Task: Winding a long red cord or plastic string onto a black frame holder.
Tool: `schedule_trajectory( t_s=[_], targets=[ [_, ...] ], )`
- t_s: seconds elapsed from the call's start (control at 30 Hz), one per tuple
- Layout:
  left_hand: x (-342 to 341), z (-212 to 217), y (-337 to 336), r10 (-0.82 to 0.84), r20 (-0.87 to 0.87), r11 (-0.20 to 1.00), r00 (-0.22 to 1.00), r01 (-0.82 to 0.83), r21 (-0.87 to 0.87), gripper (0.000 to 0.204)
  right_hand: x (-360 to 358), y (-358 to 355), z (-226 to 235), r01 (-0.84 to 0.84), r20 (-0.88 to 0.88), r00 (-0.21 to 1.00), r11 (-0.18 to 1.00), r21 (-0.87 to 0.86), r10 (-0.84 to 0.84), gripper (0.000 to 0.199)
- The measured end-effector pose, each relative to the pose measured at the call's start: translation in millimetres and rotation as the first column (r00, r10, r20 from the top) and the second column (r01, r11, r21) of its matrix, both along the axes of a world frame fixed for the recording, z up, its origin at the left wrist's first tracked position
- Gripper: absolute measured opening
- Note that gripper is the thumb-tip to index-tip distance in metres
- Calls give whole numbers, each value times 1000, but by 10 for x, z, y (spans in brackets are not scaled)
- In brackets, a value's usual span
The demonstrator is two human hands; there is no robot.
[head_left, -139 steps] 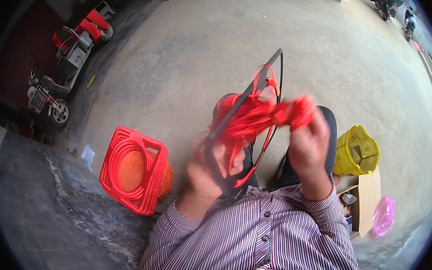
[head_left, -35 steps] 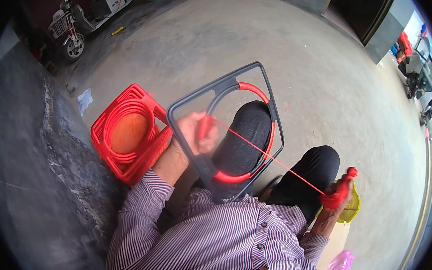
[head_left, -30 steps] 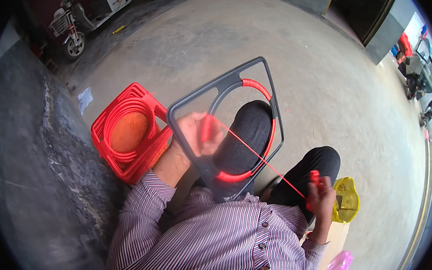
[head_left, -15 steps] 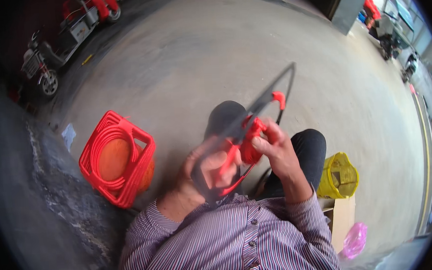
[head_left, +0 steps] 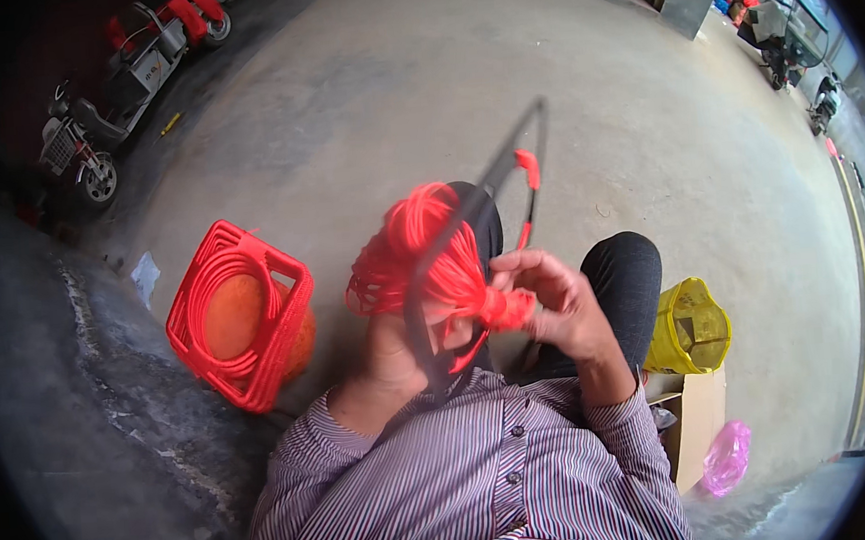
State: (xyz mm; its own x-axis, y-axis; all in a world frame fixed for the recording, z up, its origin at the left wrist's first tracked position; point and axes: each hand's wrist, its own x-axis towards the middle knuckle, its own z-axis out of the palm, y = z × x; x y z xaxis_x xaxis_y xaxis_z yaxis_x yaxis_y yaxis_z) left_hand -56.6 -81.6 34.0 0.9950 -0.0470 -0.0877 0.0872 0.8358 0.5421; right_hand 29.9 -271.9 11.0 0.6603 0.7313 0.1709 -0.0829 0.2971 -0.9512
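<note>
One black frame [head_left: 491, 179]: tilted and blurred at the centre, red wrappings on its ring
Left hand [head_left: 389, 358]: grasping the black frame, left of centre, fingers partly hidden
Red cord [head_left: 432, 260]: a bundle at the centre, loops bulging left behind the frame's bar, gathered end to the right
Right hand [head_left: 571, 310]: right of centre, thumb and fingers curled at that gathered end; whether they pinch it can't be told
Red racks [head_left: 214, 265]: stacked, left of centre, something orange [head_left: 233, 319] showing through
Yellow bucket [head_left: 663, 339]: lower right
Carton [head_left: 702, 422]: below the bucket
Pink bag [head_left: 727, 458]: beside the carton
Scooter [head_left: 96, 123]: upper left
</note>
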Motion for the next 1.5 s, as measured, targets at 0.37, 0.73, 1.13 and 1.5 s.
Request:
schedule_trajectory(
  t_s=[0.37, 0.73, 1.13, 1.5],
  targets=[
    [-26, 55, 118, -21, 23, 1000, 1000, 20, 5, 49, 83, -143, 339, 367, -356, 922, 634, 680, -151, 35],
    [133, -224, 656, 65, 40, 997, 997, -66, 31, 38, 582, -1345, -743, 323, -529, 818, 582, 746, 225, 33],
    [264, -91, 400, -162, 2, 982, 987, 161, 103, 42, 83, -48, -55, 276, -495, 846, 957, 90, -198, 42],
    [307, -137, 356, -193, -93, 968, 977, 205, 145, 45, 181, 246, 1, 119, -428, 900, 991, 60, -82, 12]
  ],
)
